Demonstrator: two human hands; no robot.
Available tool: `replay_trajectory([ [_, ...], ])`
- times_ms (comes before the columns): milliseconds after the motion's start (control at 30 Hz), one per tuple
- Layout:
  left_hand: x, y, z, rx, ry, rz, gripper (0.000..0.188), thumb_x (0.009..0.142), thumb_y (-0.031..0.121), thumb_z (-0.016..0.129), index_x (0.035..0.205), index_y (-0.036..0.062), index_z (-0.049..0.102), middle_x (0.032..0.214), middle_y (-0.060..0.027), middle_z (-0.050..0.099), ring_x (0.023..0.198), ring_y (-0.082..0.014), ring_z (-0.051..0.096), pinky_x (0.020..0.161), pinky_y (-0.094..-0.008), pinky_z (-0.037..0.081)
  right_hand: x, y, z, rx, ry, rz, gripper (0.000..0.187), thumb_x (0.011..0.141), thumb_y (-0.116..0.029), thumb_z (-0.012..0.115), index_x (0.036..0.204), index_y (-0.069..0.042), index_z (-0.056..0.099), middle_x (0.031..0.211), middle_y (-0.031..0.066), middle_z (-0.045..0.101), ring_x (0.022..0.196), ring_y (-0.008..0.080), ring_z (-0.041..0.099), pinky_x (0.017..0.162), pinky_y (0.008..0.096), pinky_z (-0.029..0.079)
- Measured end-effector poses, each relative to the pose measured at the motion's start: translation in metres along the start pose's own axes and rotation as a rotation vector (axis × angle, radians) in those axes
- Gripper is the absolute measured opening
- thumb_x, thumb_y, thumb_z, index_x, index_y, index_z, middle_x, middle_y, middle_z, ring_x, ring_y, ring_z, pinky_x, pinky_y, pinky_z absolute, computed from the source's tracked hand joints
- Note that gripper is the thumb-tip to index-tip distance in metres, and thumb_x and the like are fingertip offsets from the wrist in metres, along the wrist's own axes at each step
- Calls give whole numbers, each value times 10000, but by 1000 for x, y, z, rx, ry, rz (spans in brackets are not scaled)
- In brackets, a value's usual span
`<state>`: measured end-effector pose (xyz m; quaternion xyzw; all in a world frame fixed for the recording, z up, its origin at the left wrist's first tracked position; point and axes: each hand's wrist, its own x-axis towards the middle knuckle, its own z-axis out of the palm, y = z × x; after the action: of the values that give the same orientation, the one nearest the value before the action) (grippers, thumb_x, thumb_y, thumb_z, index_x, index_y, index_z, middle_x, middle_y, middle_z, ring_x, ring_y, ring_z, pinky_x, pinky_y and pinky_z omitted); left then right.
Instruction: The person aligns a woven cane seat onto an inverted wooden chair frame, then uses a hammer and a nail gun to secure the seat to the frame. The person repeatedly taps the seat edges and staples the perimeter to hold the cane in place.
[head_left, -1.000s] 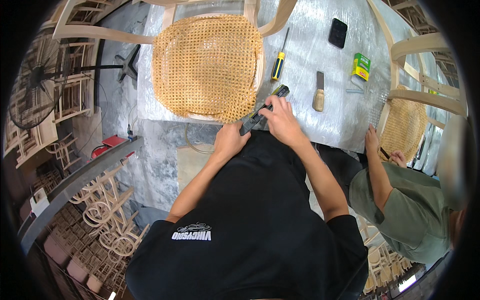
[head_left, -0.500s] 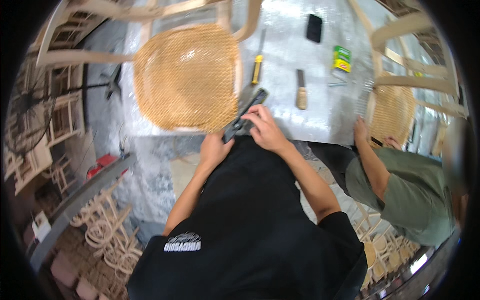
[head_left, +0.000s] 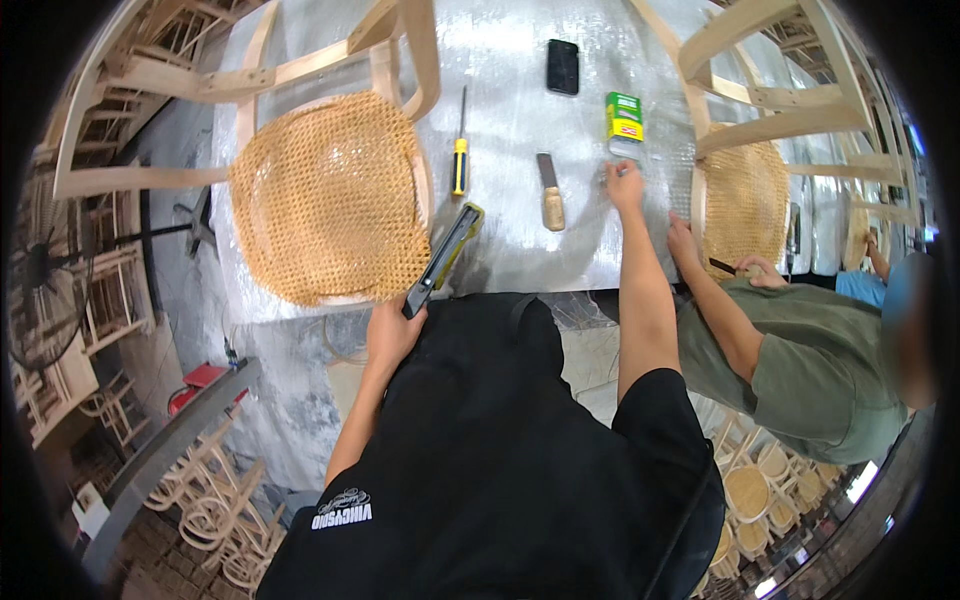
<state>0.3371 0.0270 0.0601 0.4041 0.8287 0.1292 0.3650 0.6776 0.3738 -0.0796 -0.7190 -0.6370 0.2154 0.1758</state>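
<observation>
At the table's near edge, my left hand (head_left: 393, 335) grips one end of a long black-and-yellow stapler (head_left: 442, 260), which slants up beside a chair's woven cane seat (head_left: 325, 200). The chair lies on the table with its seat facing up toward me. My right hand (head_left: 626, 186) is stretched forward to the table, just below a green-and-yellow box (head_left: 625, 118). Its fingertips are pinched together at the tabletop; whatever lies between them is too small to make out.
Between my hands lie a yellow-handled screwdriver (head_left: 460, 165) and a wooden-handled scraper (head_left: 551, 195). A black phone (head_left: 563, 67) rests farther back. At right, a co-worker in a green shirt (head_left: 820, 365) handles a tool at another cane-seated chair (head_left: 745, 195). Chair frames (head_left: 205, 500) crowd the floor.
My right hand has left the stapler and moved right and forward to the spot below the box, where thin silvery strips lay. The left hand still holds the stapler. The view has shifted right.
</observation>
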Motion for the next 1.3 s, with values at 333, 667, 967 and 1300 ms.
replay_trajectory([
  [333,-8,-11,-1,17,37,-36,342,801,301,755,947,-5,701,815,-251,684,813,-440,673,723,-506,528,-94,-78,-25,443,-134,-121,303,887,-52,695,1168,25,612,1004,197,721,863,239,722,756,378,559],
  [667,-2,-11,-3,9,23,-15,325,787,269,772,991,21,729,837,-250,696,833,-444,681,747,-507,538,-153,-191,-43,51,-430,-1156,273,819,-3,641,1080,-36,715,1040,60,655,1027,259,609,859,377,470],
  [967,-4,-5,-3,0,3,-12,318,782,281,782,924,4,717,785,-232,695,821,-423,695,759,-512,552,-146,-222,-35,-244,-587,-1445,266,832,-100,598,1068,-86,722,1058,24,626,1112,198,555,927,380,406],
  [1300,-14,-14,-5,-87,77,-13,364,737,243,774,1030,28,761,729,-240,664,736,-414,678,707,-469,537,-158,-161,-40,377,-623,-618,201,935,-134,716,1121,-59,708,950,26,695,981,180,643,824,334,469],
])
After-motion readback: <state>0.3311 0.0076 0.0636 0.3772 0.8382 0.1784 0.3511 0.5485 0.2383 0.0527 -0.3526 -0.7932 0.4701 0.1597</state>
